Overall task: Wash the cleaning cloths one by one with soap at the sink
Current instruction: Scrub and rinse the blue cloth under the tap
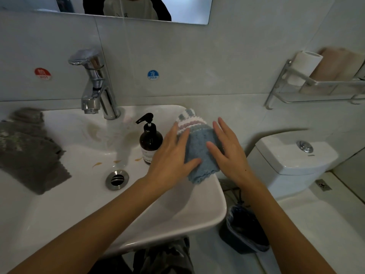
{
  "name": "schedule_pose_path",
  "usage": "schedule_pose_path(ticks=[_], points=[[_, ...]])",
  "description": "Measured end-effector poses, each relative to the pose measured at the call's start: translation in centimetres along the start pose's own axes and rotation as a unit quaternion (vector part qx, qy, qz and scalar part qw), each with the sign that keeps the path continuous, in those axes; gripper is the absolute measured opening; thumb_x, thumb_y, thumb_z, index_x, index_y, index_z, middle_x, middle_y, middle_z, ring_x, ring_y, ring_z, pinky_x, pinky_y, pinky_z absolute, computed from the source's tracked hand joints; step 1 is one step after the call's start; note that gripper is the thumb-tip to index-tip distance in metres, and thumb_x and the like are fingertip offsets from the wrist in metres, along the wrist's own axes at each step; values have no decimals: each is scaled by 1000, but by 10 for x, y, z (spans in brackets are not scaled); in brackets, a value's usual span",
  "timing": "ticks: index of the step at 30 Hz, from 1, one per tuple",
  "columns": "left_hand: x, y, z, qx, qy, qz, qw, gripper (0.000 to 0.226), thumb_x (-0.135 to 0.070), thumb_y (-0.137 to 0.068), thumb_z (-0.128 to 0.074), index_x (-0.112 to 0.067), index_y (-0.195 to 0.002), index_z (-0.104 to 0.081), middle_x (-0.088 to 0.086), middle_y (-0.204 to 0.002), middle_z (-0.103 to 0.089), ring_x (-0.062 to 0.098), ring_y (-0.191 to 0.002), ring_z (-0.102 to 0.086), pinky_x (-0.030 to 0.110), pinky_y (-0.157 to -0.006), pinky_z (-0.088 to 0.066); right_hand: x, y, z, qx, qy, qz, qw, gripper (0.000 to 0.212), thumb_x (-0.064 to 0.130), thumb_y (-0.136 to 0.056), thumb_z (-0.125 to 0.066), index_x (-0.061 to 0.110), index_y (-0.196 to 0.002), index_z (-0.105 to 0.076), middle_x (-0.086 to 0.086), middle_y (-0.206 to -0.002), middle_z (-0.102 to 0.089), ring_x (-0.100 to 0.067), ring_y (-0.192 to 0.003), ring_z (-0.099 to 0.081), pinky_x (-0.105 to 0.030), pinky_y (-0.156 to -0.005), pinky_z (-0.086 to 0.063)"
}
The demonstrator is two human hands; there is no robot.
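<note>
A folded blue cloth [199, 155] lies on the right rim of the white sink [177, 210], on top of a striped white, pink and grey cloth [188, 120]. My left hand [171, 157] rests flat on the blue cloth's left side with straight fingers. My right hand [227, 151] presses flat on its right side. A dark pump soap bottle [150, 141] stands just left of the cloths. Grey cloths [29, 153] lie draped over the sink's left rim. The chrome tap [96, 86] is at the back; no water runs.
A drain [117, 179] sits in the basin with small orange stains near it. A toilet tank [292, 155] stands to the right, a dark bin [245, 230] on the floor between. A wall rack [316, 84] holds a paper roll and beige towels.
</note>
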State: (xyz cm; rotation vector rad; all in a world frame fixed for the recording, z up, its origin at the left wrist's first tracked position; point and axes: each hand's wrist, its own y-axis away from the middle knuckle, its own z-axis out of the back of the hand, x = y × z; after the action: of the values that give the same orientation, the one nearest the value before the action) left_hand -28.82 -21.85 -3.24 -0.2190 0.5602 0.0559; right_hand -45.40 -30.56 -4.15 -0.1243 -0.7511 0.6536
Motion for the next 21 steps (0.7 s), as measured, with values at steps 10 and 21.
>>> schedule_pose_path(ticks=[10,21], points=[[15,-17,-26,137,25,-40,989,110,-69,-88,-46,-14,-149,26,3,-159,26,13,-147,20,38,-123,-1,5,2,-8,164,-149,-69,973,93,51,-85,-50,25,-153,7,10,-162,1,-1,-147,-9,-27,-122,-13],[42,40,72,217,-65,-26,974,76,-58,-94,-44,-32,-155,-7,-6,-163,-5,13,-143,-27,32,-112,-32,75,-1,3,84,-72,66,992,62,63,-81,-61,40,-135,-44,19,-146,-40,6,-135,-34,-10,-108,-28]])
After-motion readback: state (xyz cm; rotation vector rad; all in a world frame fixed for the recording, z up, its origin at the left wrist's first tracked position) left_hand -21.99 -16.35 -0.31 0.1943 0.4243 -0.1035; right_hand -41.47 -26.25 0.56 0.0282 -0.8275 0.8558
